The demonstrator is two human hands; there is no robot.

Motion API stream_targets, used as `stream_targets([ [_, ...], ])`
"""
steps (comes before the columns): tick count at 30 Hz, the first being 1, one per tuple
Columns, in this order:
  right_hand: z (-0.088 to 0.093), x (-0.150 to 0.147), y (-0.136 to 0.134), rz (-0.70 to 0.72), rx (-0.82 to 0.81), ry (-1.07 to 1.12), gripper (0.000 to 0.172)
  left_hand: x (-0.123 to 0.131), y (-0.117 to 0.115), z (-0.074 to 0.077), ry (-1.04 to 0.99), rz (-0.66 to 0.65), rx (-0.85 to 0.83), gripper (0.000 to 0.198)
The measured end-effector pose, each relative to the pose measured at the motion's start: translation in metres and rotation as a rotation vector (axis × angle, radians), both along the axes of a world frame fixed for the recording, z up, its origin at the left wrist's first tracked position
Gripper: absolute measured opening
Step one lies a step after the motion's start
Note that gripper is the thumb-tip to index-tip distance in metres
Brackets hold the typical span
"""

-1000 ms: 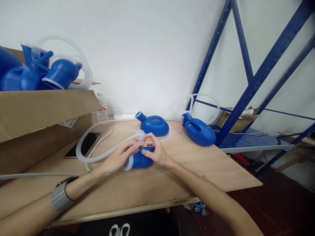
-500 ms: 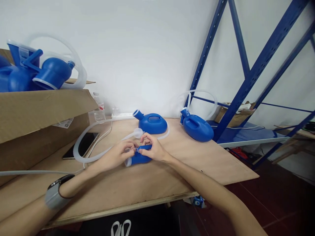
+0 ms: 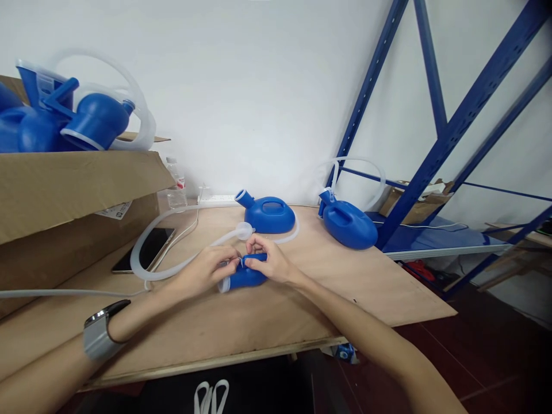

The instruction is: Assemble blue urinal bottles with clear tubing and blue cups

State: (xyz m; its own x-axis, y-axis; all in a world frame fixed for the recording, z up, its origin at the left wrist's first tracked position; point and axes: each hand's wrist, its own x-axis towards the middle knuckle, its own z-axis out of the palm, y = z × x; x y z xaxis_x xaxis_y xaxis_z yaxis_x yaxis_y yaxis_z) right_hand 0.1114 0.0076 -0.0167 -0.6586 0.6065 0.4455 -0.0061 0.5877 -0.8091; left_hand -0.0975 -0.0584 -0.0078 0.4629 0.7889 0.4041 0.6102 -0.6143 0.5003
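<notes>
A blue plastic piece [image 3: 246,278] with a whitish rim at its left end lies on the wooden table under my hands. My left hand [image 3: 218,265] pinches a thin, pale strand or tie at its top. Beside it, my right hand [image 3: 268,261] has thumb and fingers closed on the blue piece's upper part; the exact grip is too small to make out. Just behind the hands is a clear tube [image 3: 157,272] ending in a translucent round cap [image 3: 244,230]. A blue bottle [image 3: 271,215] with a handle and angled neck lies behind them.
Another blue bottle [image 3: 350,224] with a clear hose lies at the right. On the left are a cardboard box [image 3: 77,184] with blue parts above it, a phone [image 3: 144,250] and a water bottle [image 3: 176,190]. A blue metal rack [image 3: 457,121] stands right.
The view has shifted slightly. Both hands stay at the blue piece, with only small finger movement.
</notes>
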Motion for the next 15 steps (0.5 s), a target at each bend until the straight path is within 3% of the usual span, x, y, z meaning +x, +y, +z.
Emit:
stream_targets([
  [5, -0.0010, 0.0032, -0.0026, -0.027, 0.022, -0.078, 0.037, 0.0043, -0.0062, -0.0011, -0.012, 0.000, 0.035, 0.032],
  [15, -0.0042, 0.0013, -0.0088, -0.120, 0.211, -0.109, 0.023, 0.0030, -0.0059, -0.0036, 0.030, 0.022, 0.068, 0.033],
])
